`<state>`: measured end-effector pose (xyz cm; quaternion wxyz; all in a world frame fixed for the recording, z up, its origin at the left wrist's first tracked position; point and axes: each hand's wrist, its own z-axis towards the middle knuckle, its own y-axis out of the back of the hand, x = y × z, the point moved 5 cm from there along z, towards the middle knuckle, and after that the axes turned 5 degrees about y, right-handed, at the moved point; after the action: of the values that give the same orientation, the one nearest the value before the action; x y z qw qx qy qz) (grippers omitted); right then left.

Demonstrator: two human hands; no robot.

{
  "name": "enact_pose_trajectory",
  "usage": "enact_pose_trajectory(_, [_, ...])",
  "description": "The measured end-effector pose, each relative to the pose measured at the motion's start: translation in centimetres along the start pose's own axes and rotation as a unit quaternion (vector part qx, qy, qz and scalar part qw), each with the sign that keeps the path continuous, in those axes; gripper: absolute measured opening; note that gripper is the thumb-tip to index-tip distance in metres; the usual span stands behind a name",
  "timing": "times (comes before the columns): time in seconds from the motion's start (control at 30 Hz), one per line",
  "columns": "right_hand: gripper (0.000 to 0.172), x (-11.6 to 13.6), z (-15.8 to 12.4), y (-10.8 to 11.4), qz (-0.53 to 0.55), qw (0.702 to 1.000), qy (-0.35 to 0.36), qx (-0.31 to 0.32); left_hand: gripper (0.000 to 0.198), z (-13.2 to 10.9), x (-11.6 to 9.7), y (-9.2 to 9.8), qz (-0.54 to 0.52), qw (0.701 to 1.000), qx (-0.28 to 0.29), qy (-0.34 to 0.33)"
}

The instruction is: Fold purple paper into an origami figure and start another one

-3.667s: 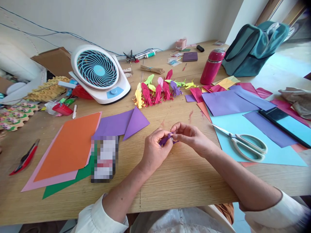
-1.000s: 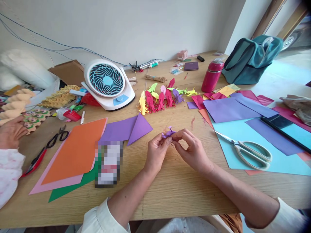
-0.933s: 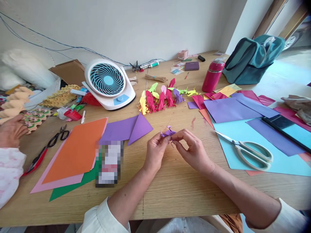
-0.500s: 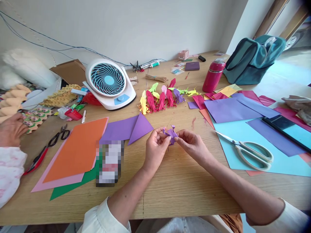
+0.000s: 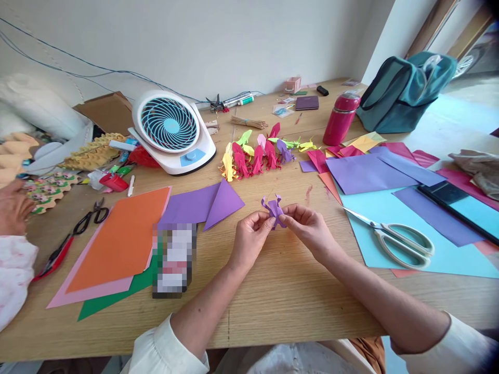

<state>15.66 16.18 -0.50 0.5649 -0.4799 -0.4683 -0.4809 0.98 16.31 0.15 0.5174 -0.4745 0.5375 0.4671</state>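
A small folded purple paper figure [image 5: 275, 209] is held up between both hands over the middle of the table, its thin curled points sticking upward. My left hand [image 5: 252, 234] pinches its left side between thumb and fingers. On the other side, my right hand [image 5: 307, 228] grips it with thumb and fingertips. Behind the hands lies a group of folded paper figures [image 5: 256, 160] in red, yellow, green, pink and purple. Purple paper [image 5: 191, 204] with a folded corner is to the left of my hands.
Orange sheets [image 5: 120, 239], a pixelated object and red-black cutters [image 5: 58, 257] lie left. Scissors [image 5: 405, 244] rest on light blue paper at right. A fan [image 5: 171, 130], red bottle [image 5: 341, 119] and teal bag [image 5: 405, 96] stand behind. Another person's hand [image 5: 13, 208] is at far left.
The purple figure now sits more upright between my fingertips, with its curled points and body showing more plainly. The whole view has shifted slightly.
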Motion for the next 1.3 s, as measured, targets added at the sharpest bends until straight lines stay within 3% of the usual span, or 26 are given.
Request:
enact_pose_trajectory(0.23, [0.040, -0.2, 0.0, 0.1, -0.004, 0.999, -0.042, 0.011, 0.019, 0.2, 0.5, 0.4, -0.021, 0.999, -0.012, 0.035])
enact_pose_trajectory(0.47, [0.041, -0.4, 0.2, 0.3, -0.012, 0.999, -0.033, 0.000, 0.023, 0.7, 1.2, 0.6, -0.019, 0.998, -0.009, 0.056])
enact_pose_trajectory(0.77, [0.041, -0.4, 0.6, 0.5, -0.005, 1.000, -0.027, 0.014, 0.026, 0.8, 0.8, -0.1, -0.026, 0.997, 0.073, 0.031])
enact_pose_trajectory(1.1, [0.044, 0.7, 0.8, 1.5, -0.070, 0.997, -0.027, 0.015, 0.023, 1.3, 1.2, 0.8, -0.064, 0.997, 0.006, 0.046])
enact_pose_trajectory(1.3, [0.043, 0.2, 0.8, 1.2, -0.089, 0.990, -0.072, 0.077, 0.021, 1.2, 0.9, 0.8, -0.058, 0.997, -0.004, 0.047])
